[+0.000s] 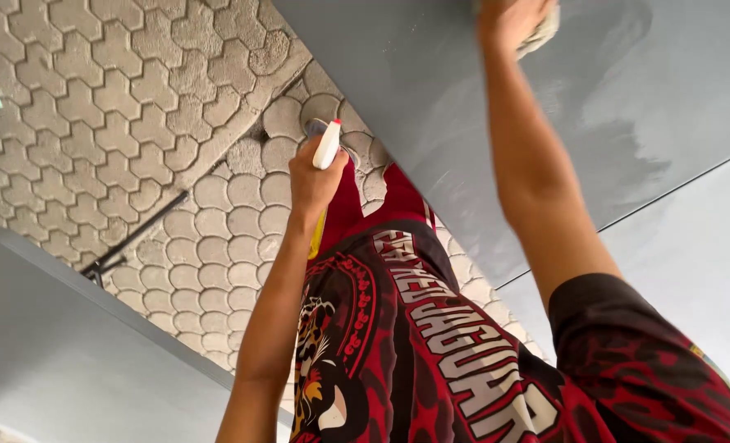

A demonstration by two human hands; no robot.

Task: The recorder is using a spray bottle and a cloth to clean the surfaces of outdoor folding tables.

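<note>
Left to right: left hand (314, 176) closed around a spray bottle (328, 146) with a white and red head, held over the paved ground (135, 98); right hand (508, 18) pressing a cloth (543, 31) flat against the grey panel (627, 107), the cloth partly covered by the hand.

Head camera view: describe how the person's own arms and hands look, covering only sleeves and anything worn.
Both forearms and both hands, left hand and right hand, are bare: no gloves, watch or rings visible. The right arm shows a short sleeve in dark red and black pattern, matching the shirt, which carries white lettering and an animal graphic.
</note>
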